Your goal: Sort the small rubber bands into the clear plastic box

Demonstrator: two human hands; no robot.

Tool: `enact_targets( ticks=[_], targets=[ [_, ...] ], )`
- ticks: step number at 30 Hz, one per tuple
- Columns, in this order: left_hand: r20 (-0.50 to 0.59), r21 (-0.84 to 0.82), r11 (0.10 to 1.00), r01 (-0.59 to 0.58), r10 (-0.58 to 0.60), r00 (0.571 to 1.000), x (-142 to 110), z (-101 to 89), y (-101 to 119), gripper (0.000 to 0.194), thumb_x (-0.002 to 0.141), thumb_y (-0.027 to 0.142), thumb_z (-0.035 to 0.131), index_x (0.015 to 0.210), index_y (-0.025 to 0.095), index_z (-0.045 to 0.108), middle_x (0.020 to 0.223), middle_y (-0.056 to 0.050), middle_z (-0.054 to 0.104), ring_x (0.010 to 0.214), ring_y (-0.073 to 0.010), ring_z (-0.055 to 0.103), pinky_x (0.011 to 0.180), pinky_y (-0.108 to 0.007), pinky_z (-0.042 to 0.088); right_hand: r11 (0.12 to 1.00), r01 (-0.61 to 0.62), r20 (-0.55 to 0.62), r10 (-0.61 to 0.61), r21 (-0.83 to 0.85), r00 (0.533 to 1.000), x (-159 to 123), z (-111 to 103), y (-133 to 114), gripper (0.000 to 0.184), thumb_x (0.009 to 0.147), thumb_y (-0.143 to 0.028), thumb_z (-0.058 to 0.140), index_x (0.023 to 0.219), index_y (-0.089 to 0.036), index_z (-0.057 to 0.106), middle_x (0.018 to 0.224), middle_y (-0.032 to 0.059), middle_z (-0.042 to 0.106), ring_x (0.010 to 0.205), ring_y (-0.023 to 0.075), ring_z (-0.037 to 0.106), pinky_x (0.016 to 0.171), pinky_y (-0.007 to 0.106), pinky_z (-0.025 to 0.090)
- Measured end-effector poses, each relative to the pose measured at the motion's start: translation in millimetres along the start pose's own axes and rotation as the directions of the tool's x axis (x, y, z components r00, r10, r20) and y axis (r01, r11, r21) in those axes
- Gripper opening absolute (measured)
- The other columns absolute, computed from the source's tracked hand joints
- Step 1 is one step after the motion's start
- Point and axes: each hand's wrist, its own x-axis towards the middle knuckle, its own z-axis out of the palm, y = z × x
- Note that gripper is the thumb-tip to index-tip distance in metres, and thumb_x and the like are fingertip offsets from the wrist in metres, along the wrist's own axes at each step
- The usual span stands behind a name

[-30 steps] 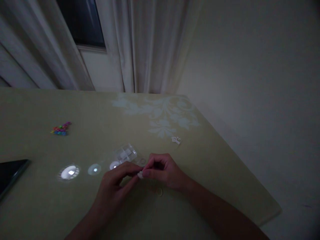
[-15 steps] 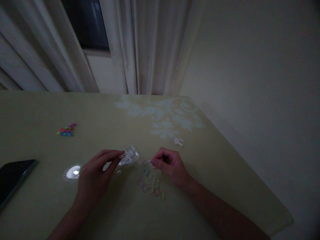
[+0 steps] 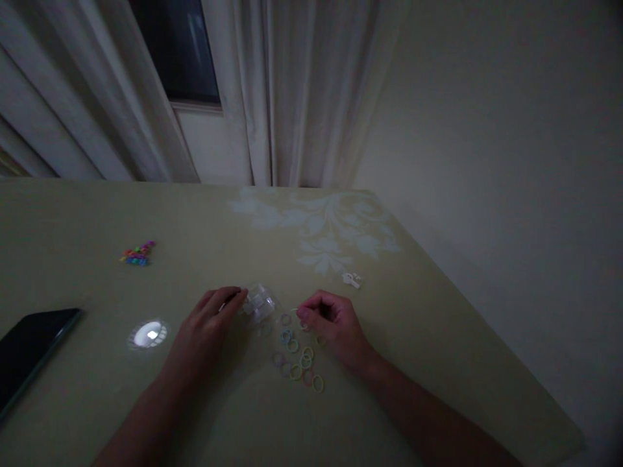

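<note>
My left hand (image 3: 207, 324) rests on the yellow-green table (image 3: 97, 389), its fingertips closed on a small clear plastic box (image 3: 259, 303) with white pieces inside. My right hand (image 3: 329, 324) is curled in a pinch just right of the box; what it pinches is too small to make out. Between and below the hands lie several small pastel rubber loops (image 3: 296, 358), scattered flat on the table.
A small white piece (image 3: 351, 279) lies further right near the pale floral pattern. A bunch of bright coloured bands (image 3: 137, 254) sits at the far left. A dark phone (image 3: 30, 347) lies at the left edge. Curtains hang behind; the table's right edge drops off.
The hands have parted. My left hand moved left and took hold of the clear box. My right hand stayed curled. The pastel loops, hidden before, now lie in view.
</note>
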Motion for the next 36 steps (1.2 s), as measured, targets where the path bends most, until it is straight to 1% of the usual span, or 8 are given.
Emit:
enact_targets(
  ticks=[5, 9, 12, 17, 19, 22, 26, 36],
  targets=[
    [0.021, 0.013, 0.999, 0.035, -0.035, 0.999, -1.6, 2.3, 0.4, 0.046, 0.085, 0.006, 0.050, 0.123, 0.014, 0.074, 0.115, -0.016, 0.076, 0.103, -0.0298, 0.071, 0.085, -0.039, 0.063, 0.987, 0.049, -0.029, -0.054, -0.155, 0.998, 3.3, -4.9, -0.3, 0.022, 0.086, -0.038, 0.078, 0.081, -0.018, 0.074, 0.065, -0.0023, 0.059, 0.060, 0.0121, 0.051, 0.057, 0.026, 0.038],
    [0.037, -0.031, 0.999, 0.028, -0.027, 0.999, -0.3, -0.5, 0.2, 0.050, 0.084, 0.006, 0.051, 0.129, 0.015, 0.072, 0.116, -0.016, 0.076, 0.103, -0.0301, 0.071, 0.088, -0.041, 0.063, 0.892, 0.197, -0.008, -0.219, -0.408, 0.976, 5.8, -10.4, 0.6, 0.009, 0.088, -0.025, 0.076, 0.083, -0.018, 0.077, 0.072, -0.0009, 0.059, 0.063, 0.0120, 0.050, 0.059, 0.026, 0.039],
    [0.046, -0.057, 0.997, 0.053, -0.050, 0.998, 0.5, -4.1, -0.4, 0.053, 0.086, 0.006, 0.050, 0.135, 0.015, 0.068, 0.119, -0.017, 0.074, 0.105, -0.0309, 0.070, 0.088, -0.041, 0.062, 0.828, 0.266, 0.035, -0.287, -0.494, 0.957, 7.1, -13.9, 1.8, 0.006, 0.090, -0.021, 0.075, 0.086, -0.018, 0.078, 0.074, 0.0000, 0.061, 0.064, 0.0123, 0.051, 0.062, 0.026, 0.041],
    [0.001, -0.109, 0.993, 0.037, -0.037, 0.999, -3.1, -3.6, 17.8, 0.042, 0.095, 0.006, 0.048, 0.125, 0.021, 0.073, 0.113, -0.012, 0.076, 0.101, -0.0282, 0.069, 0.089, -0.040, 0.057, 0.782, 0.307, 0.081, -0.315, -0.543, 0.946, 7.7, -15.8, 4.3, 0.004, 0.090, -0.017, 0.076, 0.087, -0.018, 0.078, 0.075, 0.0003, 0.062, 0.065, 0.0127, 0.054, 0.064, 0.026, 0.043],
    [0.054, -0.159, 0.987, -0.026, 0.035, 0.998, -6.6, 0.9, 33.6, 0.038, 0.097, 0.007, 0.051, 0.122, 0.025, 0.074, 0.112, -0.009, 0.076, 0.101, -0.0272, 0.068, 0.090, -0.041, 0.054, 0.780, 0.310, 0.084, -0.317, -0.544, 0.945, 7.2, -14.8, 5.6, 0.004, 0.089, -0.016, 0.076, 0.087, -0.018, 0.078, 0.075, 0.0002, 0.062, 0.066, 0.0127, 0.055, 0.065, 0.026, 0.043],
    [0.173, -0.167, 0.981, -0.101, 0.130, 0.976, -11.6, 9.0, 54.9, 0.047, 0.094, 0.003, 0.054, 0.133, 0.026, 0.068, 0.123, -0.009, 0.075, 0.108, -0.0284, 0.067, 0.091, -0.042, 0.051, 0.780, 0.318, 0.103, -0.314, -0.539, 0.944, 6.0, -11.4, 8.4, 0.003, 0.088, -0.015, 0.077, 0.088, -0.017, 0.078, 0.075, -0.0005, 0.061, 0.066, 0.0123, 0.055, 0.065, 0.025, 0.043],
    [0.256, -0.161, 0.973, -0.163, 0.201, 0.946, -14.0, 14.6, 62.9, 0.050, 0.092, 0.001, 0.058, 0.136, 0.024, 0.064, 0.124, -0.010, 0.074, 0.107, -0.0289, 0.066, 0.091, -0.042, 0.051, 0.786, 0.337, 0.140, -0.311, -0.519, 0.940, 4.4, -6.5, 12.6, 0.002, 0.090, -0.018, 0.076, 0.088, -0.018, 0.078, 0.076, -0.0002, 0.062, 0.065, 0.0120, 0.054, 0.065, 0.025, 0.044],
    [0.248, -0.369, 0.928, 0.051, 0.045, 0.968, -12.9, 17.0, 58.8, 0.028, 0.093, 0.004, 0.051, 0.103, 0.023, 0.068, 0.100, -0.006, 0.072, 0.091, -0.0233, 0.067, 0.083, -0.034, 0.055, 0.774, 0.346, 0.120, -0.335, -0.530, 0.935, 2.4, -7.6, 11.5, 0.008, 0.092, -0.026, 0.076, 0.089, -0.019, 0.078, 0.076, 0.0006, 0.062, 0.065, 0.0127, 0.053, 0.064, 0.026, 0.045]
  ],
)
